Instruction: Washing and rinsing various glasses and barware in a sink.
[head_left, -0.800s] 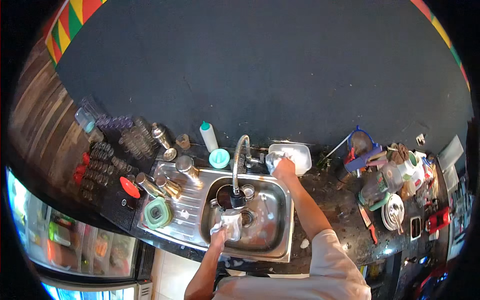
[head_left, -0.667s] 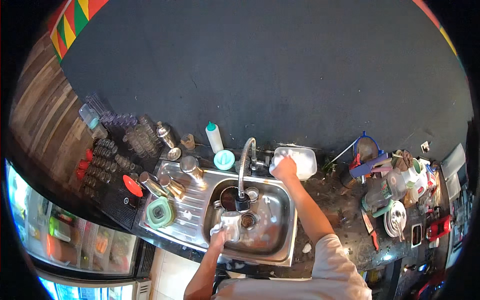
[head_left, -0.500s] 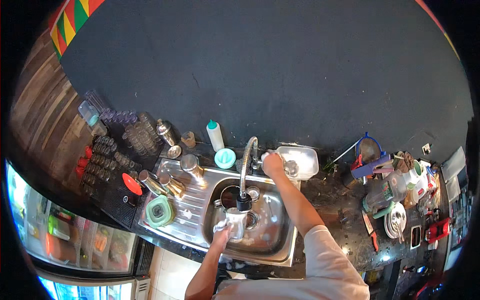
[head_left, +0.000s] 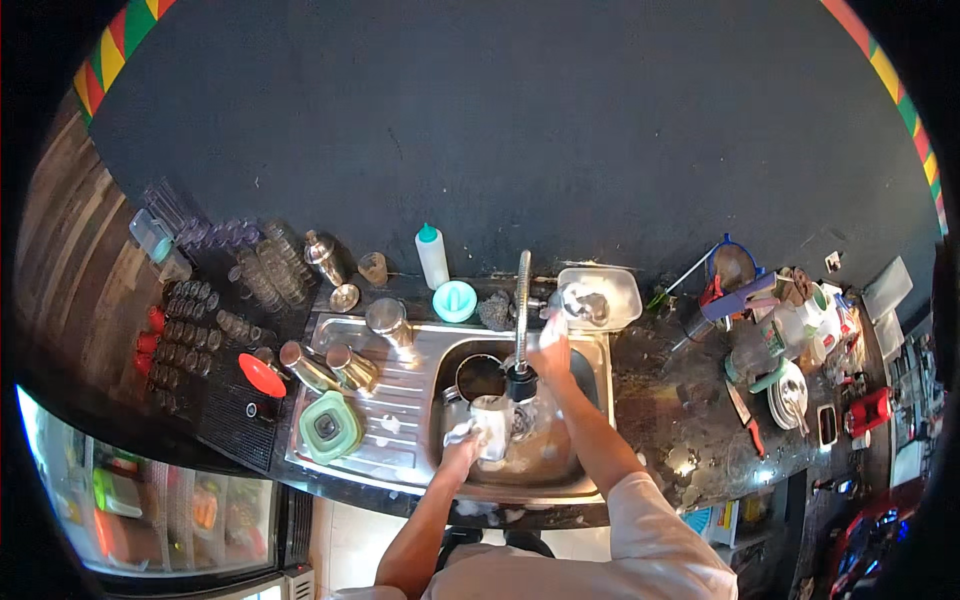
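My left hand (head_left: 462,448) is closed on a pale, shiny cup-like vessel (head_left: 491,425), tilted over the steel sink (head_left: 545,485). Whether it is metal or clear plastic I cannot make out. The black spray head (head_left: 521,383) of a coiled-spring tap (head_left: 523,300) hangs just beside its rim. My right hand (head_left: 552,350) is to the right of the tap, smeared by motion, so its fingers do not show clearly. Inside the sink, behind the vessel, sits a dark-looking metal pot (head_left: 481,378). Close to my right hand, a clear rectangular tub (head_left: 625,300) rests behind the sink, something shiny in it.
Metal cups (head_left: 352,368) and a green-lidded container (head_left: 331,427) stand on the drainboard (head_left: 390,450). Behind are a squeeze bottle (head_left: 432,258) and turquoise bowl (head_left: 455,302). Glasses (head_left: 190,330) crowd the left; a red-handled knife (head_left: 745,420) and stacked plates (head_left: 787,398) lie right.
My right hand has come away from the tap's base and tub, toward me and the spray head. The left hand still holds the vessel beneath the tap. The whole view has shifted slightly.
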